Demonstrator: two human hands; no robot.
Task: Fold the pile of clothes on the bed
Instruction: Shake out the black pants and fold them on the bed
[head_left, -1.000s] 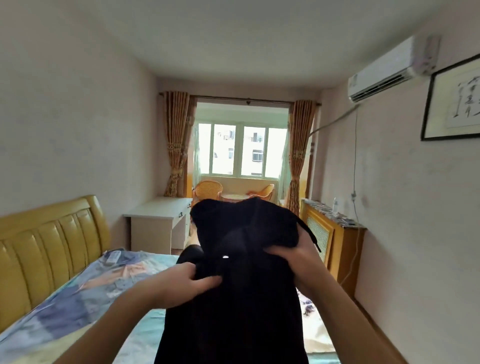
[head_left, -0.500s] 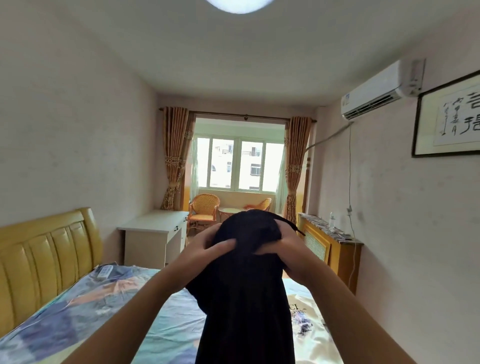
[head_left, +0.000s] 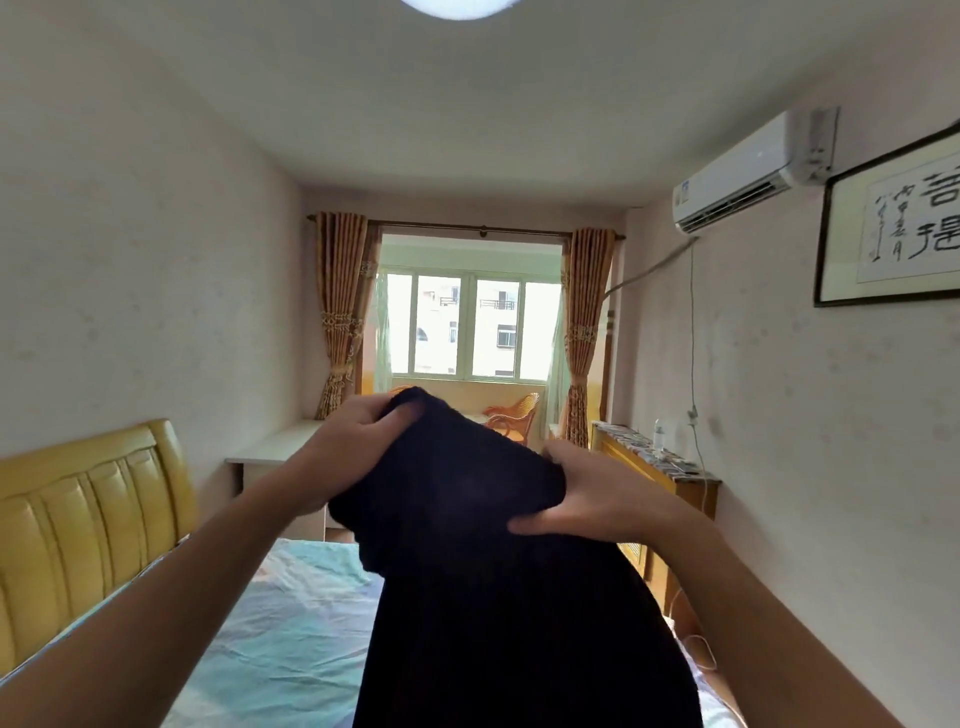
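A black garment hangs in the air in front of me, above the bed. My left hand grips its upper left edge, thumb on the front of the cloth. My right hand grips its upper right edge a little lower, thumb pressed across the fabric. The top edge slants down from left to right between the hands. The cloth falls out of the bottom of the frame. The pile of clothes is hidden or out of view.
A yellow padded headboard stands at the left. A white desk sits beyond the bed. A wooden radiator cover with a bottle lines the right wall. Wicker chairs stand by the window.
Both hands have raised the garment higher and spread apart along its top edge. The view has tilted upward, so less of the bed shows.
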